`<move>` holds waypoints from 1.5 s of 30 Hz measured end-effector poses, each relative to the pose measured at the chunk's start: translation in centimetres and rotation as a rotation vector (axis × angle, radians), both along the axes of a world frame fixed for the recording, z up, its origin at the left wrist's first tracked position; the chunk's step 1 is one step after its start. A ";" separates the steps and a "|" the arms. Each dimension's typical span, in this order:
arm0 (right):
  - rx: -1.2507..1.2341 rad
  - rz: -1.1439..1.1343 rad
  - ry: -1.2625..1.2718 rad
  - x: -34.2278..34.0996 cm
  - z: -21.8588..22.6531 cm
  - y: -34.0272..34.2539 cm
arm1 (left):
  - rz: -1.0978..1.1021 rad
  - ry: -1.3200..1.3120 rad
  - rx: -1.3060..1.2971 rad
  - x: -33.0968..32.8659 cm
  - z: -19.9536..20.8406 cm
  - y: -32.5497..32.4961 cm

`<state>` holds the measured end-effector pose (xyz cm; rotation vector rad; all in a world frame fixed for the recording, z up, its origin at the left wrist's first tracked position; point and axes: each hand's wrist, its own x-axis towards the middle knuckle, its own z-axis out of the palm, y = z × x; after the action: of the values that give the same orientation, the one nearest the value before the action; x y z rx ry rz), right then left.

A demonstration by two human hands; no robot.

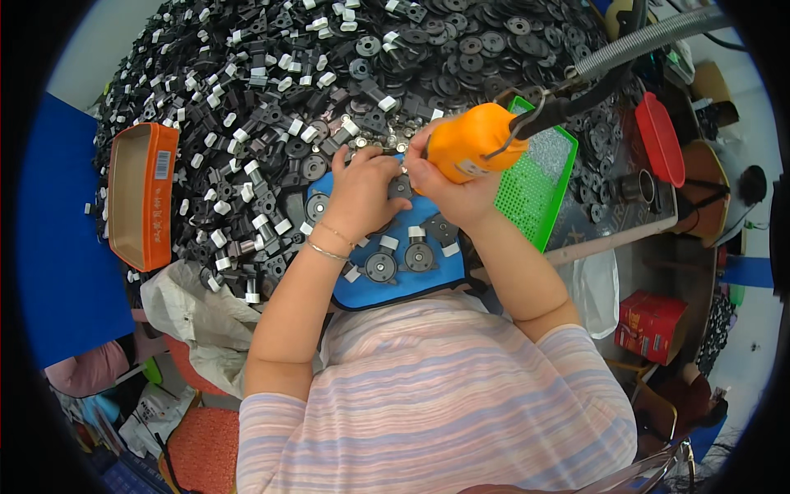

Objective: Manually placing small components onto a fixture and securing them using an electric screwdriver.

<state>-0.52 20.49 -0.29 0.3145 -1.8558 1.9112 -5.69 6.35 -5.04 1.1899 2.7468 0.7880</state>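
Observation:
My right hand (444, 189) grips an orange power screwdriver (473, 136) that hangs from a coiled metal spring (642, 39). Its tip is hidden behind my hand. My left hand (360, 191) is closed around a small black plastic part (400, 188), steadying it on a blue mat (354, 294) right beside the screwdriver. Nearer me on the mat lie several black parts with round discs and white ends, among them one disc part (380, 267) and another (419, 256). Small shiny metal pieces (401, 134) lie just beyond my fingers.
A big heap of black and white parts (271, 90) covers the table, with black discs (469, 45) at the far right. A green tray (539, 218) holds small screws. An orange box (160, 198) stands left, a red tray (658, 140) right. Other people sit nearby.

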 end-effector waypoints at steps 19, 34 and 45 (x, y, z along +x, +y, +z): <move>-0.151 0.455 0.112 1.3 1.8 7.0 | -0.239 -0.097 0.104 0.4 1.4 3.0; -0.109 -0.019 0.252 2.5 2.3 9.0 | -0.142 -0.192 0.130 -0.1 1.6 2.5; -0.152 -0.277 0.152 2.7 -0.2 9.9 | -0.226 -0.204 0.017 0.5 1.6 2.3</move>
<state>2.14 30.36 -0.51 0.1402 -1.5567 1.7726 -5.16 8.67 -3.42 1.3132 2.3968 0.8543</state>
